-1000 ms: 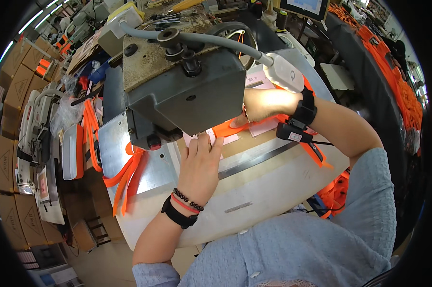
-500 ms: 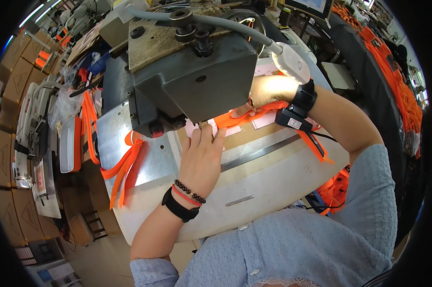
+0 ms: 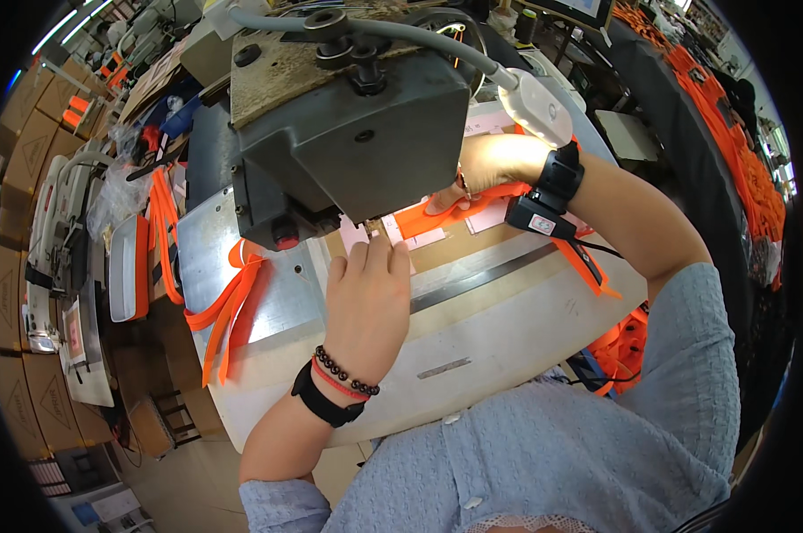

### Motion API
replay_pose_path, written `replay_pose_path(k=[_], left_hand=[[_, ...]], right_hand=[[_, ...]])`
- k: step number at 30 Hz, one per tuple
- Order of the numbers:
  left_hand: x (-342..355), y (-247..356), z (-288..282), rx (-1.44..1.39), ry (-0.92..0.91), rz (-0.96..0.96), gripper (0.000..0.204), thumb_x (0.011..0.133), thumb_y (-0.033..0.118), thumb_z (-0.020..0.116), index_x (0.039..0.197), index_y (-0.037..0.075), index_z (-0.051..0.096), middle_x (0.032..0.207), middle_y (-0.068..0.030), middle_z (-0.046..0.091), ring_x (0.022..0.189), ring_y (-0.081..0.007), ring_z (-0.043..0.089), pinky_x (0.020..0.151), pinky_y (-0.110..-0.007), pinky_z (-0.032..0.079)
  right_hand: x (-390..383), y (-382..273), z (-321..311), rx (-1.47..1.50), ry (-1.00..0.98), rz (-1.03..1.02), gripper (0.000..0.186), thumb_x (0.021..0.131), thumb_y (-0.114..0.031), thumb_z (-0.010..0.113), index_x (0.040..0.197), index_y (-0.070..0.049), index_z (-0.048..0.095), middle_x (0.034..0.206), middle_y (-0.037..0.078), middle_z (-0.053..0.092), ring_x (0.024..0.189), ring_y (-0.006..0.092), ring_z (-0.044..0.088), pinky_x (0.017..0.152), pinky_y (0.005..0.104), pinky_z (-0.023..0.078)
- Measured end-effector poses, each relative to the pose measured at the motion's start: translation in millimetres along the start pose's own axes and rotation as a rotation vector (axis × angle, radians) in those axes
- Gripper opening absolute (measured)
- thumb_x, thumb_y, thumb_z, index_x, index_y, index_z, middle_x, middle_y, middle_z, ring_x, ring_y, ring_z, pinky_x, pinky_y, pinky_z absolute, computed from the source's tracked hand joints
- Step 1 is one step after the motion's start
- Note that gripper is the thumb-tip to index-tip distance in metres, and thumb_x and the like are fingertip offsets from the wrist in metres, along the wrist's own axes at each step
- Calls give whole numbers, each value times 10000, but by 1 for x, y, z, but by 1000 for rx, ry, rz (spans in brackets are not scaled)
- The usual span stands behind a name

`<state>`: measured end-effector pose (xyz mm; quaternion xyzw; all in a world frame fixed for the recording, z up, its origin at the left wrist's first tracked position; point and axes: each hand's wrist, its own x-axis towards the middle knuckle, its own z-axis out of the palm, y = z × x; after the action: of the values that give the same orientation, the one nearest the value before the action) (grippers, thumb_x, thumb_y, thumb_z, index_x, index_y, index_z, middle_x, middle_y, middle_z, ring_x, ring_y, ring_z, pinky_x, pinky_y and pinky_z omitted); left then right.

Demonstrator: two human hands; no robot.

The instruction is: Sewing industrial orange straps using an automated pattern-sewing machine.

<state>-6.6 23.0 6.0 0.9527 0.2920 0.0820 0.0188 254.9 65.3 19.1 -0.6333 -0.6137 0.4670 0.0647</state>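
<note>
My left hand [image 3: 370,298] lies low over the work area with its fingers stretched forward and slightly bent. Its fingertips are beside the pink-and-tan template [image 3: 437,253], just below the front of a dark sewing machine head [image 3: 357,151]; nothing shows in its grasp. Across the template runs a bright orange strap [image 3: 412,222], its near end close to the left fingertips. My right hand [image 3: 486,169] holds this strap farther right, thumb laid over it. Part of the right fingers is hidden behind the machine head, and the needle area is mostly covered.
A lit lamp [image 3: 536,107] on a grey flexible neck hangs above my right wrist. Loose orange straps [image 3: 232,302] drape over the table's left edge. At the left stands an orange-and-white case [image 3: 129,268]. More orange material [image 3: 619,355] is heaped below the table at right.
My left hand has drawn back a little from the strap's end, uncovering more of the template. My right hand stays on the strap. The whole view has shifted slightly.
</note>
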Motion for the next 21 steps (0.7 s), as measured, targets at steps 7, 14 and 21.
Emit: replay_pose_path(k=[7, 14, 21], left_hand=[[5, -1, 10, -8, 142, 59, 358, 791, 25, 610, 1144, -33, 614, 1134, -103, 595, 1003, -258, 571, 850, -393, 455], [4, -1, 14, -62, 92, 70, 573, 755, -25, 613, 1320, -58, 531, 1345, -141, 551, 1129, -302, 539, 969, -434, 440], [6, -5, 18, -80, 75, 103, 587, 796, 2, 578, 1376, -53, 505, 1415, -146, 529, 1165, -312, 525, 1021, -444, 416]], right_hand=[[-4, -9, -1, -48, -17, 51, 248, 824, -313, 814, 838, -70, 770, 693, -1, 697, 606, 92, 605, 597, 267, 485], [-10, -15, 6, -68, 14, 13, 270, 862, -274, 785, 790, -29, 698, 665, 42, 644, 590, 140, 563, 573, 316, 457], [3, -2, 9, -113, 53, 22, 251, 819, -298, 805, 849, -52, 763, 755, 35, 738, 679, 134, 677, 657, 301, 520]])
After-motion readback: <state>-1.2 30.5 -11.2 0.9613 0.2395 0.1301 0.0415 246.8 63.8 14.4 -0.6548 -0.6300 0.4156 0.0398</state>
